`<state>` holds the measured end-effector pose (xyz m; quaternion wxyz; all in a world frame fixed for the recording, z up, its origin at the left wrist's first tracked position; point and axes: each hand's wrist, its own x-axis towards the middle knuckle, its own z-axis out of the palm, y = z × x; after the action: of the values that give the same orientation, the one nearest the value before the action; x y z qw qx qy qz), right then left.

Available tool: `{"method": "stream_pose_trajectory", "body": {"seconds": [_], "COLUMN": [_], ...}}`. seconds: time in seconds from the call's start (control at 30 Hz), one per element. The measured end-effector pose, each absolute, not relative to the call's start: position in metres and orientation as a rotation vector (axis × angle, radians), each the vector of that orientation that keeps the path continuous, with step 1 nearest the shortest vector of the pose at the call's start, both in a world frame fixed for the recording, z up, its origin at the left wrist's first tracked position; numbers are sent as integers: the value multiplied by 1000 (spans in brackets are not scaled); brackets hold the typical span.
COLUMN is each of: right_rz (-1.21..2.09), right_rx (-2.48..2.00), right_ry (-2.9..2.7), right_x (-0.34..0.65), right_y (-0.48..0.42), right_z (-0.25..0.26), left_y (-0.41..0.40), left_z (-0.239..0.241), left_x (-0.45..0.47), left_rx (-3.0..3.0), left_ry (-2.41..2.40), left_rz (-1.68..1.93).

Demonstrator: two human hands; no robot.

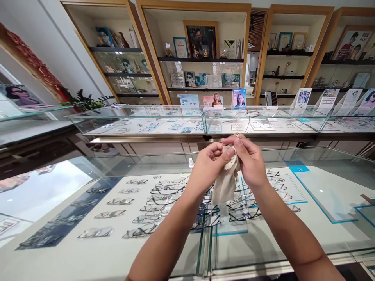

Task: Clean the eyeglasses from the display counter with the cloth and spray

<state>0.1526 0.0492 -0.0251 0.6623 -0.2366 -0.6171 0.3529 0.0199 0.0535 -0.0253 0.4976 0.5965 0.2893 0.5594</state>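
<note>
My left hand (pixel 208 166) is closed, its thumb and fingers pinching a pale beige cloth (pixel 223 191) that hangs down between both hands. My right hand (pixel 252 162) pinches a pair of thin-framed eyeglasses beside it, fingertips close to the left ones. Only a fine curved part of the eyeglasses (pixel 249 124) shows above the fingers; the lenses are mostly hidden by cloth and fingers. Both hands are raised over a glass display case (pixel 164 257), where several rows of dark-framed glasses (pixel 140 231) lie.
A small white bottle (pixel 191 164) stands behind my left wrist. Farther back, a second glass counter (pixel 134 113) carries upright advertising cards (pixel 213 102). Wooden shelves (pixel 202 4) with framed pictures line the wall. A green plant (pixel 84 100) is at left.
</note>
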Motion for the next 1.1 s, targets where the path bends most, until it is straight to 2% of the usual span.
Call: {"method": "stream_pose_trajectory", "body": {"seconds": [0.27, 0.6, 0.87, 1.0, 1.1], "right_rz": [888, 923, 977, 796, 410], "right_rx": [-537, -496, -526, -695, -910], "right_ry": [-1356, -1329, -1366, -1587, -1772], "right_x": [151, 152, 153, 165, 174], "right_y": [50, 52, 52, 49, 38], "right_z": [-28, -31, -27, -19, -12], "left_y": [48, 40, 45, 52, 56], "left_z": [-20, -23, -24, -27, -28], "left_x": [19, 28, 25, 21, 15], "left_rx": [1345, 1498, 1512, 1568, 1585], "left_ry": [523, 678, 589, 644, 862], "left_rz": [1210, 1244, 1307, 1377, 1414]}}
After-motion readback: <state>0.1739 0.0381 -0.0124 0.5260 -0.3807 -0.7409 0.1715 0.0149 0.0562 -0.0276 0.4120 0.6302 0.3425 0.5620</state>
